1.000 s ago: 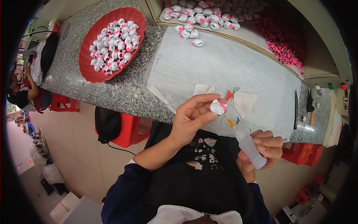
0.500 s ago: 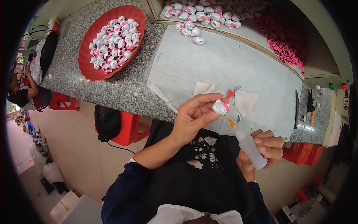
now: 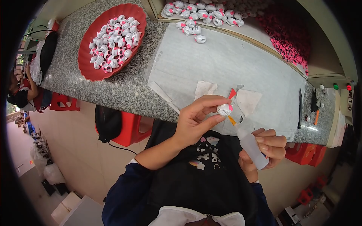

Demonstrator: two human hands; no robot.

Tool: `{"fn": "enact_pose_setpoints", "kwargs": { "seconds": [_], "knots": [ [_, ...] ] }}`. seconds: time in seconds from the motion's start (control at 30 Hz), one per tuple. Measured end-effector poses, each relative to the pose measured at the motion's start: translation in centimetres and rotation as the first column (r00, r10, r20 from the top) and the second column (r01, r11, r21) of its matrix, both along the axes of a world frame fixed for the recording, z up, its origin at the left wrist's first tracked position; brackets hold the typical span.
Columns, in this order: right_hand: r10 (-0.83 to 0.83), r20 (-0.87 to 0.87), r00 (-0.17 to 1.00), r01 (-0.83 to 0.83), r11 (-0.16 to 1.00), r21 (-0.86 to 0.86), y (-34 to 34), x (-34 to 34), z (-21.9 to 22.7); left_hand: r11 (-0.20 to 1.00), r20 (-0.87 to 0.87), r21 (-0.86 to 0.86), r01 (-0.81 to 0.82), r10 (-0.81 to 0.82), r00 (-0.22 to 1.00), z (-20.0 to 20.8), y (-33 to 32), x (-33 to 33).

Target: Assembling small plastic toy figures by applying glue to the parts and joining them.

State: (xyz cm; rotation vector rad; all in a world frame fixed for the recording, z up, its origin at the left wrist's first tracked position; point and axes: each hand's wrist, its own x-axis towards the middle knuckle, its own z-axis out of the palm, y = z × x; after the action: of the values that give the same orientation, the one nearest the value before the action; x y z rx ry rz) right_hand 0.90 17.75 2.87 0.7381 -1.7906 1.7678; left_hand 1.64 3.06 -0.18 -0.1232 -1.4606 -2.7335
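Note:
Between the thumb and fingertips of my left hand (image 3: 198, 118) is a small white figurine head (image 3: 224, 110) with a pink bow. My right hand (image 3: 268, 148) is wrapped round a translucent squeeze bottle (image 3: 253, 148), tilted up to the left. Its orange needle tip (image 3: 232, 120) points at the underside of the head, very close to it; whether they touch I cannot tell. Behind the hands, white paper (image 3: 215, 60) covers the worktop, with a cloth scrap (image 3: 249, 101) and a small red piece (image 3: 232, 93) on it.
At the left a red scalloped bowl (image 3: 85, 56) holds many similar white heads. More heads (image 3: 203, 15) and a heap of pink parts (image 3: 288, 52) fill the shelf at the back. A black rod (image 3: 300, 109) lies at the right. Far left, another person (image 3: 26, 90) sits by the counter.
The white head has turned in my left fingers and shifted slightly right. My right hand has brought the bottle's tip a little up and left, closer to the head.

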Motion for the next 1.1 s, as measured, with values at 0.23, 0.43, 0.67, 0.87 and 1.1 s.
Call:
{"fn": "enact_pose_setpoints", "kwargs": {
  "seconds": [0.23, 0.43, 0.67, 0.87, 1.1],
  "knots": [
    [0.101, 0.009, 0.995, -0.101, 0.995, -0.004, 0.3, -0.2, -0.1, 0.962, -0.118, -0.250, -0.111, 0.083, 0.990, -0.1, -0.3, -0.1],
    [0.072, 0.038, 0.997, -0.075, 0.994, 0.084, 0.6, -0.8, 0.9, 0.972, -0.109, -0.215, -0.093, 0.070, 0.992, 0.3, -0.3, -0.5],
    [0.107, 0.423, 0.900, -0.117, 0.993, -0.002, 2.5, -5.0, 0.6, 0.961, 0.103, 0.008, -0.277, 0.275, 0.956, 0.1, -2.7, -1.3],
    [-0.235, 0.324, 0.916, 0.038, 0.856, 0.515, 4.8, -18.4, -1.4, 0.958, 0.082, 0.015, -0.285, 0.283, 0.956, 0.5, -3.1, -1.6],
    [-0.467, -0.217, 0.857, 0.354, 0.228, 0.907, 4.6, -26.5, -2.4, 0.960, 0.080, 0.019, -0.278, 0.276, 0.958, 0.4, -3.3, -1.3]
  ]
}}
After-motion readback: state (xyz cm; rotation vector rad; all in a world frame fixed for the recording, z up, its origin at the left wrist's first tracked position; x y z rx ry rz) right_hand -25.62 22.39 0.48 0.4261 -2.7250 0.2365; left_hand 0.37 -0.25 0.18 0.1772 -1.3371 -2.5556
